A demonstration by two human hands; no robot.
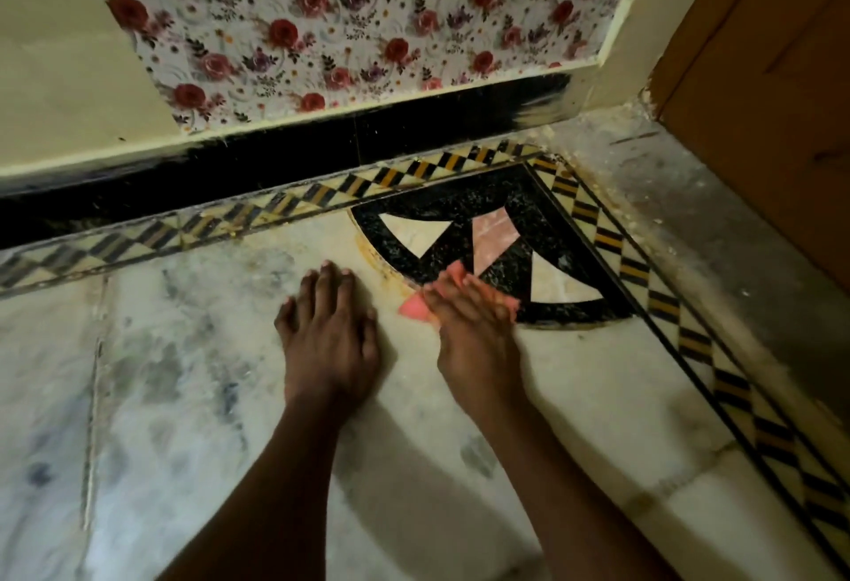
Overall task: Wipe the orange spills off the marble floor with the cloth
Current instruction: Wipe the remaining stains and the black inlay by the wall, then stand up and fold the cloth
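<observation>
My right hand presses flat on a pink cloth on the marble floor. Only the cloth's edges show around the fingers, at the rim of the black inlay. The hand is blurred. An orange-yellow stain follows the curved left edge of the inlay, just beyond the cloth. My left hand rests palm down on the bare marble to the left, fingers spread, holding nothing.
A checkered black-and-amber border strip frames the floor at the back and right. Behind it run a black skirting and a floral-papered wall. A brown wooden door stands at the right, with dusty grey floor before it.
</observation>
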